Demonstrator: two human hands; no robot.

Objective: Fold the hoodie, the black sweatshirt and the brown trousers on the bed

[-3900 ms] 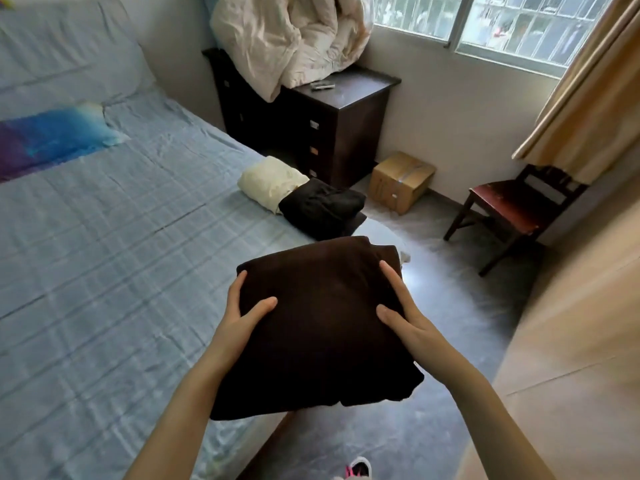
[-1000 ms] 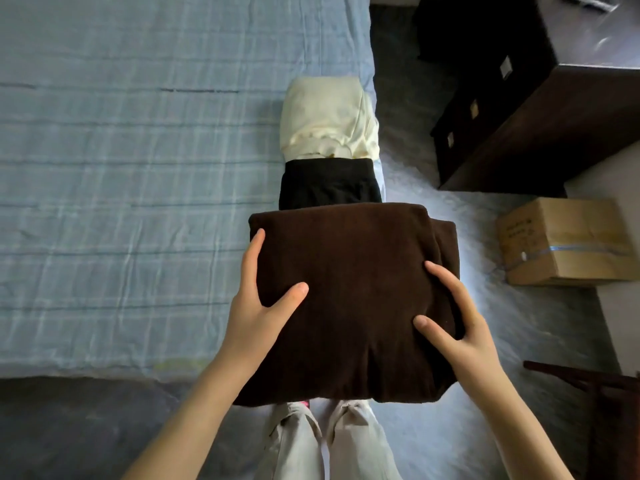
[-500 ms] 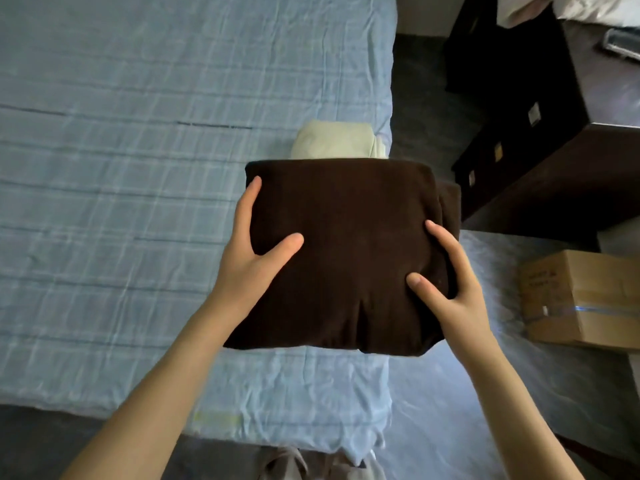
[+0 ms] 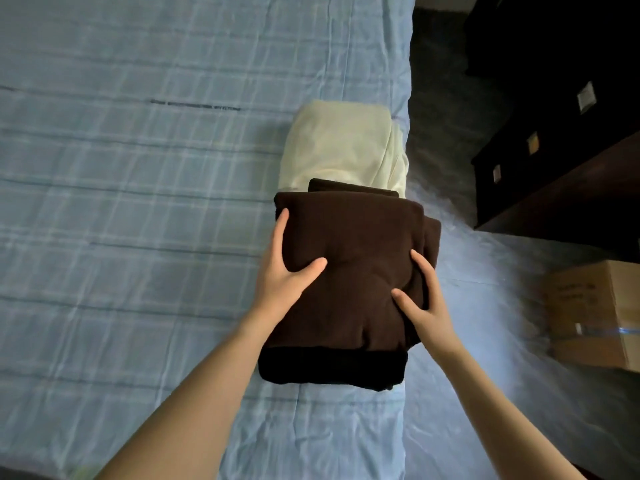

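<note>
Brown trousers [image 4: 349, 271] folded, clamped between left hand [image 4: 282, 277] and right hand [image 4: 424, 301], atop black sweatshirt [image 4: 332, 370] by bed [image 4: 138, 202] right edge, hoodie [image 4: 341, 147] just beyond.

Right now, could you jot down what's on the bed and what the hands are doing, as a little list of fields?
surface: bed, blue plaid sheet
top of stack: folded brown trousers
under it: black sweatshirt, only its near edge showing
behind stack: folded cream hoodie, touching the stack
left hand: gripping the trousers' left side
right hand: gripping the trousers' right side
off the bed: cardboard box, dark dresser
</note>
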